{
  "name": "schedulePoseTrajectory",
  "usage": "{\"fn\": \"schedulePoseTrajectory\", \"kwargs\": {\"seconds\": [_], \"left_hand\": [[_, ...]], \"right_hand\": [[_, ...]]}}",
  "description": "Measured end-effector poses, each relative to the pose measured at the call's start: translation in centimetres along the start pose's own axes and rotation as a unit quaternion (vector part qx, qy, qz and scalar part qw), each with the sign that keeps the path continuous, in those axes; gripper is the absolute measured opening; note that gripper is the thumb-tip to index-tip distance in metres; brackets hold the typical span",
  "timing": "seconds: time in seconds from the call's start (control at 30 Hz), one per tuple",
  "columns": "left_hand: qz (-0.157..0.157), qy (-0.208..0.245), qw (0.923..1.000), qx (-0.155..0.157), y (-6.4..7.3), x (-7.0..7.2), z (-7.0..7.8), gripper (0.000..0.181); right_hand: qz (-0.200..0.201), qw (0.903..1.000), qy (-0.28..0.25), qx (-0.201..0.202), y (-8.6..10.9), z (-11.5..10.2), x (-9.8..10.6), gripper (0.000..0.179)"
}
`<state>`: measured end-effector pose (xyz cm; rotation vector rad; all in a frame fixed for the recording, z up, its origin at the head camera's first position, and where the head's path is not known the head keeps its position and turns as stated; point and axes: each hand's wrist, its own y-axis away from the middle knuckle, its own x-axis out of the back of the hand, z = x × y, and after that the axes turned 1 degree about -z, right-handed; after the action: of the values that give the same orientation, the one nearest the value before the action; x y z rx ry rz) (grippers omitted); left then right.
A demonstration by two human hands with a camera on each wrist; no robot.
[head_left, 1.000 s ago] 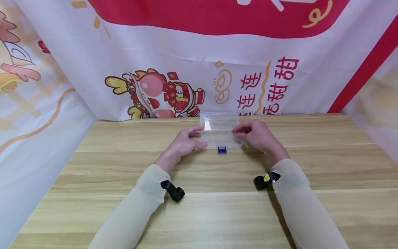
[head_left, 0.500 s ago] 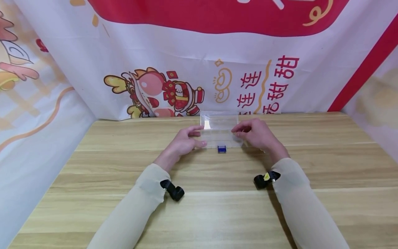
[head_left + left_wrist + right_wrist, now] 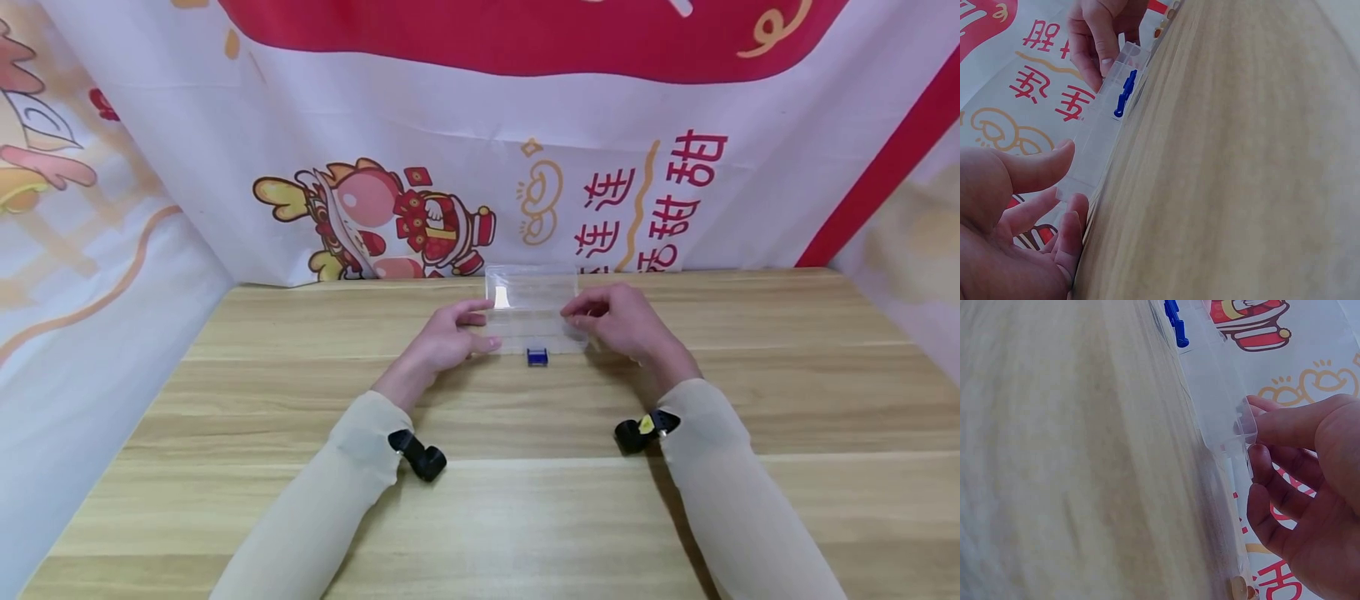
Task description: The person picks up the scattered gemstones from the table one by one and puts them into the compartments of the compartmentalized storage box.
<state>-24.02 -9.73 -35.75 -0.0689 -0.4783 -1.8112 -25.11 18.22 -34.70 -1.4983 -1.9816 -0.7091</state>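
Note:
A clear plastic compartment box [image 3: 534,337] with a blue latch [image 3: 537,357] on its front stands at the back of the table. Its transparent lid [image 3: 543,287] is raised behind it. At the left end, my left hand [image 3: 447,337] holds the box with the thumb near the front corner and the forefinger farther back. My right hand [image 3: 621,321] pinches the right end wall between thumb and fingers. In the right wrist view, the thumb [image 3: 1288,428] lies against that wall and the other fingers are curled. Whether anything small is between those fingertips, I cannot tell.
The wooden table [image 3: 510,500] reaches back to a printed cloth [image 3: 420,108] hanging just behind the box. More cloth hangs at the left and right sides. A black wrist camera [image 3: 423,461] sits on the left sleeve, another camera [image 3: 637,433] on the right.
Both hands keep their places on the box. The head view has shifted very slightly; nothing else visibly moves.

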Motion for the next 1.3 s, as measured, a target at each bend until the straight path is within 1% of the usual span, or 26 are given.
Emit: {"fn": "schedulePoseTrajectory", "kwargs": {"seconds": [0.3,0.73,1.07,1.3], "left_hand": [[0.002,0.003,1.0000,0.006,0.00,-0.02,-0.01,0.067],[0.001,0.002,1.0000,0.000,-0.25,-0.06,-0.20,0.067],[0.005,0.003,1.0000,0.004,-0.22,-0.07,-0.08,0.067],[0.004,-0.001,1.0000,0.006,-0.09,-0.10,0.03,0.067]], "right_hand": [[-0.003,0.9999,0.008,0.007,0.03,0.06,0.04,0.020],[-0.001,0.9998,0.012,0.014,-0.03,0.16,0.11,0.020],[-0.003,0.9999,0.015,0.006,-0.04,-0.07,0.16,0.020],[0.009,0.9999,0.007,0.004,-0.02,0.01,0.07,0.020]]}}
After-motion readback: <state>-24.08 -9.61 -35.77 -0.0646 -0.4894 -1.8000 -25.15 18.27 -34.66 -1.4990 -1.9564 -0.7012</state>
